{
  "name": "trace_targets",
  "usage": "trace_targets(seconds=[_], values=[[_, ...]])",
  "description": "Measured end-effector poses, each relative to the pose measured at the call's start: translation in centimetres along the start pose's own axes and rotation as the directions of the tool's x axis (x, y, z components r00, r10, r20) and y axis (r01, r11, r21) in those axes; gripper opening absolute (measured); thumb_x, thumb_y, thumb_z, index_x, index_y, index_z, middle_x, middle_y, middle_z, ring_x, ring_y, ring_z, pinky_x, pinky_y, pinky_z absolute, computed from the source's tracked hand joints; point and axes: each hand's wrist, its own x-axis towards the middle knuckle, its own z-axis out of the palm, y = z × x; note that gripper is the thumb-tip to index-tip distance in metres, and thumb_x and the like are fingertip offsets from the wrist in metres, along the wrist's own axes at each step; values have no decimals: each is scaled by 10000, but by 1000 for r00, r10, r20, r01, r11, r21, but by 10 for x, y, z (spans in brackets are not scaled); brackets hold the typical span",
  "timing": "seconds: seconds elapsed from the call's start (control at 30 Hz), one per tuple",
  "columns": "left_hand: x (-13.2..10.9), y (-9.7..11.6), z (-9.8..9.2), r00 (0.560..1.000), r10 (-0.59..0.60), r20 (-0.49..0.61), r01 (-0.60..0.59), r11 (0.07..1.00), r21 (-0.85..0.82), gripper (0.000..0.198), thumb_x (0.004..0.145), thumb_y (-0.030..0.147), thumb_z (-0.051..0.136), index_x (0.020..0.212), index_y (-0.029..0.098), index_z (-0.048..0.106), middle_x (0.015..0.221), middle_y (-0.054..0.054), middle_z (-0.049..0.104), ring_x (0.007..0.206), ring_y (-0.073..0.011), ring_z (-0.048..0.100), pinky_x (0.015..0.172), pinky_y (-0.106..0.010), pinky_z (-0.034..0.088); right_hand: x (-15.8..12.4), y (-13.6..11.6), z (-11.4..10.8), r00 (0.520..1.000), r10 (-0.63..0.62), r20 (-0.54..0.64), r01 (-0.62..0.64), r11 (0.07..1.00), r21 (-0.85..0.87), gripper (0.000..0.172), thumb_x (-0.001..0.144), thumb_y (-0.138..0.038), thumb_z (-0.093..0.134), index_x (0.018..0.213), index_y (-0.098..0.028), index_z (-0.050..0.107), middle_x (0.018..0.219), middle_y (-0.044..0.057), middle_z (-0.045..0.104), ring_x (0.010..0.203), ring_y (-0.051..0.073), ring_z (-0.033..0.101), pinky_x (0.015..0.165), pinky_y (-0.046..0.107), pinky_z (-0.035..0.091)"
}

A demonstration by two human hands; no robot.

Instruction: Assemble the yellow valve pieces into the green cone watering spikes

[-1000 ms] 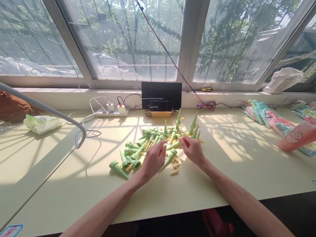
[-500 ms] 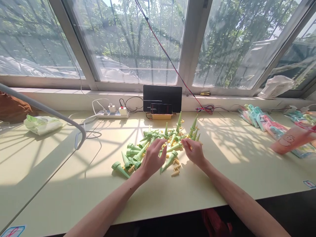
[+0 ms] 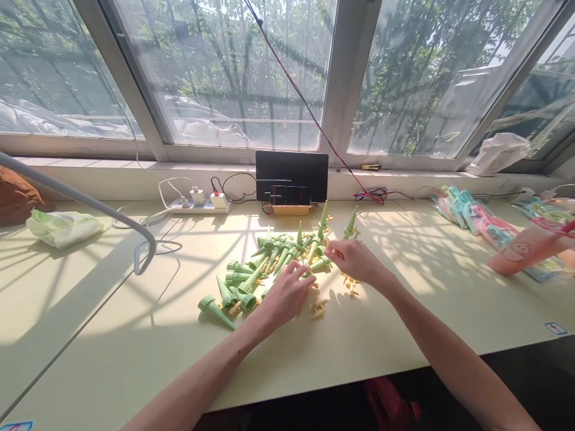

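A pile of green cone-shaped plastic spikes (image 3: 242, 276) with ridged collars lies mid-table, mixed with small yellow valve-like pieces (image 3: 318, 309). My left hand (image 3: 287, 293) is over the near side of the pile, its fingers curled around a green spike (image 3: 307, 276) that shows only in part at the fingertips. To the right, my right hand (image 3: 357, 260) has its thumb and fingers drawn together at the pile's edge. Whatever is between those fingertips is too small to make out. A few spikes stand upright behind the right hand, including a tall one (image 3: 323, 218).
Behind the pile, a dark tablet (image 3: 291, 164) and a phone (image 3: 290, 195) lean on a small box. A power strip (image 3: 200, 206) with chargers sits to the left, near a grey curved tube (image 3: 90, 194). A pink cup (image 3: 516, 254) and bagged pastel items (image 3: 476, 215) lie right.
My left hand has moved slightly right and down, closing over the spike between the hands. My right hand has shifted up, uncovering yellow pieces below it. The camera view has shifted slightly.
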Motion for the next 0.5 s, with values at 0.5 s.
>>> trace_targets(seconds=[0.5], values=[[-1,-1,-2,995,-93,-47,96,993,70,152,775,26,544,761,171,584,972,-101,553,948,-256,471,794,-471,528,7,-1,14,993,46,104,-15,959,-283,188,953,-213,465,833,-175,605,761,40,619,651,144,555,560,242,269]])
